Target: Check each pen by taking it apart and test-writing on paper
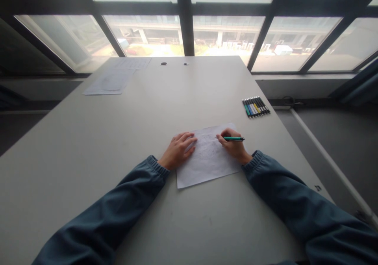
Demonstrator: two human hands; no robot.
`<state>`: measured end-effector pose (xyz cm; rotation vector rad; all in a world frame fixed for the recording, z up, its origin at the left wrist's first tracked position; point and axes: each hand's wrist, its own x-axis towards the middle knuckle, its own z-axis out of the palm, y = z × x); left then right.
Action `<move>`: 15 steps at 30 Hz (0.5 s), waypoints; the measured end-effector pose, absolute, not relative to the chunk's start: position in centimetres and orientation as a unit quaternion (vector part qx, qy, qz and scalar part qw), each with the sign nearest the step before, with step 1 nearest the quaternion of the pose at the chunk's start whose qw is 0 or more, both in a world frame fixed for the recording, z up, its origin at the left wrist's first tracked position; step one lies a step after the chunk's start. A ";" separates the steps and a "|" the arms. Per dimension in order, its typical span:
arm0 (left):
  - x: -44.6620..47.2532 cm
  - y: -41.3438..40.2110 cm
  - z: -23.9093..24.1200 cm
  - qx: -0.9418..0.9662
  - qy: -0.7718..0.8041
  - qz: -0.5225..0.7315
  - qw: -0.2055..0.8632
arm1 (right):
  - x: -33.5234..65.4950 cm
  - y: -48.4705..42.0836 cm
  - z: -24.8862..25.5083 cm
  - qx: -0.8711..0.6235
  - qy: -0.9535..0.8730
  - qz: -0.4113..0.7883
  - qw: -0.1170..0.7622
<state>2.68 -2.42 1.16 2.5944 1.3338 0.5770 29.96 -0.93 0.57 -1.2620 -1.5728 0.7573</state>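
Note:
A white sheet of paper [206,166] with a faint line drawing lies on the grey table [118,139] in front of me. My left hand [178,150] rests flat on the sheet's left edge, fingers stretched out. My right hand [233,145] is closed around a green pen [234,138], its tip touching the paper near the upper middle of the drawing. Both arms wear dark blue sleeves.
A row of several coloured markers [256,106] lies near the table's right edge. Some loose papers [113,80] sit at the far left corner. Two cable holes [163,63] are at the far edge. Large windows [147,36] stand behind the table.

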 end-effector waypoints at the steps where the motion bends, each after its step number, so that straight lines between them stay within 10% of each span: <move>1: 2.7 -2.5 1.3 0.866 0.448 0.204 0.086 | 29.9 -1.1 0.9 -0.507 -0.638 0.310 0.489; 15: 3.5 -3.2 2.0 0.815 0.365 0.413 0.177 | 28.2 -3.8 3.6 -0.284 -0.553 0.669 0.408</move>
